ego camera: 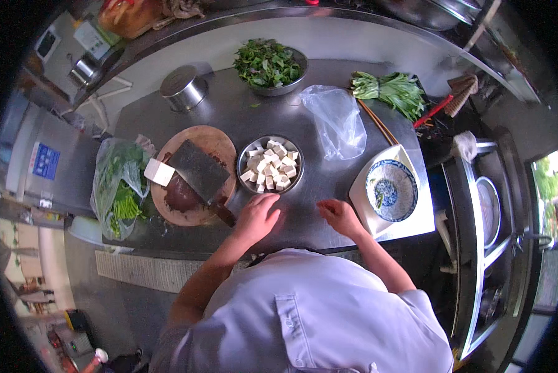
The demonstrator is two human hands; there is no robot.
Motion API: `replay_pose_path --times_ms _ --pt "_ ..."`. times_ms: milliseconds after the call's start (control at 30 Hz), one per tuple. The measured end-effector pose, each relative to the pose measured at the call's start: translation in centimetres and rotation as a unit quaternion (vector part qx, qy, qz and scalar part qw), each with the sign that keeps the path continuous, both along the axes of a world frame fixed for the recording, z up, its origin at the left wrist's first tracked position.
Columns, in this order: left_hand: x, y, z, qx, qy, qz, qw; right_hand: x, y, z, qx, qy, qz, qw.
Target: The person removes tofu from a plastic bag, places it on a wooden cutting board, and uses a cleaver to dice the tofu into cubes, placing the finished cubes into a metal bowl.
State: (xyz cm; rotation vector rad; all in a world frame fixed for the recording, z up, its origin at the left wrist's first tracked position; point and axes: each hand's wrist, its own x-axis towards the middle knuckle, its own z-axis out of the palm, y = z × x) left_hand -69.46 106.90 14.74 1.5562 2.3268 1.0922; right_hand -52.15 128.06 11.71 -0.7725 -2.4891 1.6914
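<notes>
Diced white tofu (269, 164) fills a round steel bowl (299, 182) on the counter in front of me. My left hand (259, 215) is just below the bowl's near rim, thumb and fingers apart, holding nothing. To the right, my right hand (338, 216) hovers over the counter with curled fingers; its palm is hidden and nothing shows in it. Left of the bowl, a cleaver (200, 170) lies flat across a round wooden chopping board (186, 212), handle towards my left forearm. A larger white block, likely tofu (159, 172), sits at the board's left edge by the blade.
Bagged greens (120, 186) lie left of the board. Behind stand an upturned steel pot (184, 87) and a bowl of leafy greens (269, 65). Rightwards are a plastic bag (337, 122), chopsticks (378, 122), tied greens (391, 92) and a blue-patterned bowl (392, 190) on a white dish (359, 186).
</notes>
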Motion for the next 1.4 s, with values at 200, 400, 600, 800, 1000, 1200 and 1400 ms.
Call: replay_pose_path --times_ms 200,400,600,800,1000,1200,1400 --pt "1.9 3.7 -3.1 -0.102 0.078 0.081 0.988 4.8 1.3 0.8 0.001 0.000 0.047 0.999" --pt "3.3 1.6 -2.4 -0.109 0.000 0.027 0.994 4.1 1.8 1.7 0.032 0.045 0.113 0.992" --pt "1.2 -0.5 -1.8 -0.049 0.103 0.250 0.961 -2.2 1.3 3.8 0.191 0.161 0.169 0.954" --pt "-2.2 -0.5 -2.2 -0.148 0.064 0.270 0.949 -12.1 -1.2 3.2 0.354 0.250 0.213 0.876" --pt "-1.6 -0.7 -1.8 -0.096 0.001 0.319 0.943 -15.7 -1.0 1.4 0.390 0.215 0.223 0.867" --pt "-1.4 -0.3 -1.5 -0.071 -0.097 0.294 0.948 -16.5 0.5 2.9 0.362 0.204 0.197 0.888" --pt "-1.9 1.2 -0.9 -0.064 -0.013 0.246 0.967 -13.1 2.8 2.5 0.382 0.149 0.173 0.896"
